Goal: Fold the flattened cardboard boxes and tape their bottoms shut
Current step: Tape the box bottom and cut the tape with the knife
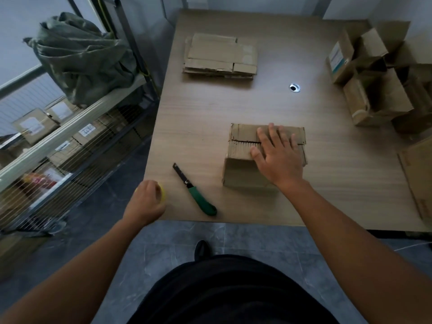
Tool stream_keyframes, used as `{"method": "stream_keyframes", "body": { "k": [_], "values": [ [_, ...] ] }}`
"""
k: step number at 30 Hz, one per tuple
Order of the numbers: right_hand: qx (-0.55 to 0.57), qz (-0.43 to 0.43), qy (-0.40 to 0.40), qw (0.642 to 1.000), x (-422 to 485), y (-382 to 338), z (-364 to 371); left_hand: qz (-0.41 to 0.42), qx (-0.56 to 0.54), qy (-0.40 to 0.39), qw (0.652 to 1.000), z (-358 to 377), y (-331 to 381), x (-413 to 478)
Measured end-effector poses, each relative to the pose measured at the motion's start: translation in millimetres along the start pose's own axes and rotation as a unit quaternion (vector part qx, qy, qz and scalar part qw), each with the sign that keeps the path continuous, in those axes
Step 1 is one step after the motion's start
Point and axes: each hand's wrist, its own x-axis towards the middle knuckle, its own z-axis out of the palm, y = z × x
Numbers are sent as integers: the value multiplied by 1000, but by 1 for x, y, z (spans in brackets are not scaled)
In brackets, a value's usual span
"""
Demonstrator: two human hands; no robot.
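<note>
Cardboard box (247, 164) is sitting upright near the front middle of the worktop (327, 171), flaps folded over on top with a dark seam running between them. The right hand (278, 155) is lying flat across that seam, fingers straight and spread, palm pressing down on the flaps, arm reaching in from the lower right. The left hand (147, 199) is hanging at the near left edge of the worktop, fingers curling around a yellow roll (163, 194). It's mostly hidden by the hand, so can't say much more about it. Between the two hands a green-handled knife (195, 190) is lying on the worktop, blade pointing away, not touching the box. Further back a stack of flattened boxes (221, 56) is sitting toward the far left, and a bunch of folded boxes (374, 85) is piling up on the far right. Off to the left a wire shelf rack (70, 136) is holding labelled parcels, with a green sack (81, 57) slumping on top.
</note>
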Motion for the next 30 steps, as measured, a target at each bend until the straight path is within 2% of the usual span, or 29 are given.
{"method": "stream_keyframes", "body": {
  "k": [3,6,11,16,20,23,27,30],
  "values": [
    [6,5,-17,1000,8,-9,6,78,87,-11,993,11,-22,-6],
    [2,-12,-79,997,1,-21,29,109,115,10,987,10,-36,-6],
    [-2,21,-48,999,-7,-34,47,189,224,3,956,8,-55,-3],
    [-6,2,-45,999,-2,-29,49,197,172,33,965,13,-15,0],
    [12,-18,-43,999,0,-25,50,169,92,71,979,-2,39,3],
    [26,-40,-37,998,1,-19,49,195,60,101,974,-19,88,7],
    [126,-76,13,989,-1,-9,47,253,33,136,957,-31,155,20],
    [250,-70,21,966,-1,0,41,279,63,128,950,-27,188,37]
  ]
}}
